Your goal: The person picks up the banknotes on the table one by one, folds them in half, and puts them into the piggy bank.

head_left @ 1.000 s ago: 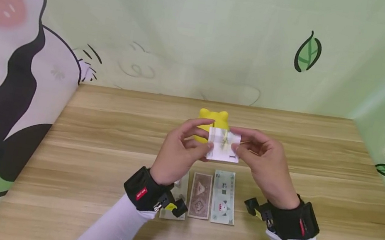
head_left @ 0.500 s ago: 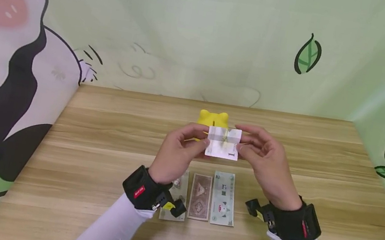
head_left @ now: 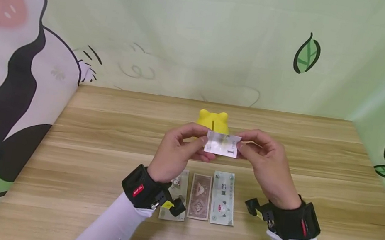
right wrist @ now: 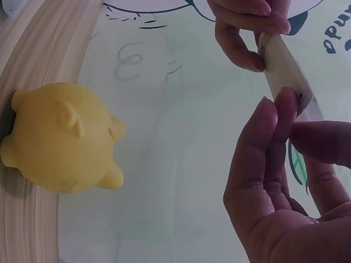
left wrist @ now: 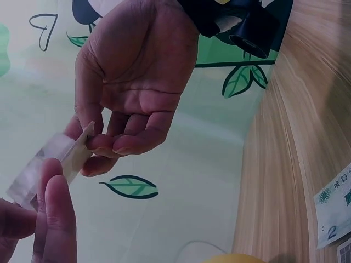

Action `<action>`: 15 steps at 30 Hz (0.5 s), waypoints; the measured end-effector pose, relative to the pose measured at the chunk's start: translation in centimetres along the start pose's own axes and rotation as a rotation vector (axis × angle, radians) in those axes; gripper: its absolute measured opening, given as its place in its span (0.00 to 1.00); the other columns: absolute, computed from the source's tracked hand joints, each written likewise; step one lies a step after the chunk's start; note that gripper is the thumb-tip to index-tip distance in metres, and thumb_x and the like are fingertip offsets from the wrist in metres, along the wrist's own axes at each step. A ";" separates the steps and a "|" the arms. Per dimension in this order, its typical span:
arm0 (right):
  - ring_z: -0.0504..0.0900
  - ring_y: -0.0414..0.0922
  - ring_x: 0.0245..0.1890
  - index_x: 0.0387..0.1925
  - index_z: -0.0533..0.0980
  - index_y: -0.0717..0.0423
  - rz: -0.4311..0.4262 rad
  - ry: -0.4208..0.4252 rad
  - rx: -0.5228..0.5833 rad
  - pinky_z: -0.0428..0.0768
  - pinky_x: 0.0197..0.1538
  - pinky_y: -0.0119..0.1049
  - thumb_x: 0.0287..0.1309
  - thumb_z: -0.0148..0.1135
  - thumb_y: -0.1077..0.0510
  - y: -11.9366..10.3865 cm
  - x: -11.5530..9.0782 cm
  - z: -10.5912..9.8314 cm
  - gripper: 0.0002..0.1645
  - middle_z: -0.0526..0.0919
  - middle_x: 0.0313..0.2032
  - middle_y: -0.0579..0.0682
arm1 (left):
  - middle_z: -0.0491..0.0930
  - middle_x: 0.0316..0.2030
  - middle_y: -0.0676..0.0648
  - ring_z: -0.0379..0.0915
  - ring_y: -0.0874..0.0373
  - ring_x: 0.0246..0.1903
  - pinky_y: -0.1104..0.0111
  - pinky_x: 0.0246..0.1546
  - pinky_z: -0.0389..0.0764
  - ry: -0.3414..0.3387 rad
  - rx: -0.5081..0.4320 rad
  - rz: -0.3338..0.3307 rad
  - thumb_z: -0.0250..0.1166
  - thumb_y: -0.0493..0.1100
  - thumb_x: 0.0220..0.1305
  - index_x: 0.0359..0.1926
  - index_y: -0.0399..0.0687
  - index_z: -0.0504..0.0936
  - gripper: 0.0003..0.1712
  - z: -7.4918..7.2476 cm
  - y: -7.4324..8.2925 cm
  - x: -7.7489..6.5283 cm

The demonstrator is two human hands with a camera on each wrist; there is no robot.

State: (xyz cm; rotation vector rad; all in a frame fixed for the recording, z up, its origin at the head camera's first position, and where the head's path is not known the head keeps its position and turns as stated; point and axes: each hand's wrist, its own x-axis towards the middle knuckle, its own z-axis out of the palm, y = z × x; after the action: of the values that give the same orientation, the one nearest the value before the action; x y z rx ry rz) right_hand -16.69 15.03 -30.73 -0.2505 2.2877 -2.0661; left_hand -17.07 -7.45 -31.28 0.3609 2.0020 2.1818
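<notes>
A small folded banknote [head_left: 221, 144] marked "1" and "YUAN" is held level above the table, in front of the yellow piggy bank [head_left: 213, 120]. My left hand [head_left: 177, 151] pinches its left edge between thumb and fingers. At the opposite edge, my right hand [head_left: 266, 165] pinches it likewise. In the right wrist view the note [right wrist: 285, 68] spans the two hands, seen nearly edge-on. The left wrist view shows its folded layers [left wrist: 52, 164] standing slightly apart. The piggy bank's coin slot faces up; the held note and hands partly cover its front in the head view.
Nearer me, three banknotes lie side by side on the wooden table [head_left: 98, 143]: a pale one [head_left: 183, 185] partly under the left wrist's camera, a brown one [head_left: 199, 205] and a green one [head_left: 224, 196]. A printed cloth wall [head_left: 191, 31] stands behind the table.
The held banknote looks shorter from top to bottom; whether by tilting or folding I cannot tell. My right thumb has shifted from its face to its edge. The piggy bank and table notes stayed put.
</notes>
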 end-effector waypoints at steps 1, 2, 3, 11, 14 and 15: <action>0.87 0.42 0.43 0.50 0.82 0.64 -0.004 -0.003 -0.010 0.87 0.49 0.34 0.71 0.59 0.66 0.0 0.0 0.0 0.11 0.84 0.50 0.49 | 0.81 0.52 0.36 0.88 0.57 0.32 0.60 0.42 0.90 -0.001 0.004 0.008 0.56 0.32 0.76 0.55 0.35 0.82 0.13 0.0 0.0 0.0; 0.87 0.42 0.44 0.49 0.83 0.64 -0.008 -0.006 -0.020 0.87 0.50 0.34 0.71 0.59 0.66 0.0 0.0 0.0 0.10 0.84 0.51 0.49 | 0.81 0.51 0.36 0.88 0.57 0.33 0.60 0.43 0.90 0.000 0.009 0.010 0.56 0.32 0.76 0.54 0.34 0.83 0.13 0.0 0.0 0.0; 0.87 0.43 0.45 0.48 0.83 0.65 -0.010 -0.009 -0.028 0.87 0.50 0.34 0.72 0.58 0.66 0.0 -0.1 0.0 0.11 0.85 0.51 0.50 | 0.81 0.51 0.36 0.88 0.57 0.33 0.59 0.44 0.90 0.001 0.016 0.012 0.55 0.32 0.76 0.53 0.34 0.83 0.12 0.0 0.0 0.0; 0.88 0.44 0.46 0.48 0.84 0.64 0.005 -0.031 -0.029 0.87 0.54 0.37 0.75 0.55 0.62 -0.1 0.0 0.1 0.14 0.87 0.51 0.53 | 0.84 0.53 0.37 0.89 0.54 0.36 0.59 0.47 0.89 0.006 0.041 -0.002 0.55 0.34 0.76 0.52 0.35 0.85 0.14 0.0 0.0 0.0; 0.89 0.46 0.46 0.51 0.84 0.65 0.009 -0.048 -0.022 0.87 0.54 0.39 0.76 0.54 0.61 0.0 0.0 0.2 0.15 0.87 0.52 0.53 | 0.85 0.50 0.35 0.89 0.55 0.36 0.59 0.47 0.89 0.009 0.033 -0.014 0.59 0.34 0.74 0.53 0.35 0.85 0.13 0.0 0.0 0.0; 0.89 0.46 0.45 0.52 0.83 0.66 0.010 -0.051 -0.022 0.87 0.54 0.39 0.75 0.55 0.62 0.0 0.0 0.2 0.15 0.87 0.51 0.53 | 0.85 0.49 0.34 0.88 0.56 0.35 0.59 0.47 0.89 0.010 0.031 -0.018 0.61 0.34 0.74 0.53 0.35 0.85 0.12 0.0 0.0 0.0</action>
State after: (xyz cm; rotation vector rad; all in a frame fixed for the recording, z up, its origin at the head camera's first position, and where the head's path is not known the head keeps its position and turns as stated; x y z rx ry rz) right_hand -16.66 14.86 -30.73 -0.2880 2.2790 -2.0068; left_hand -17.02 -7.43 -31.32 0.3353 2.0387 2.1485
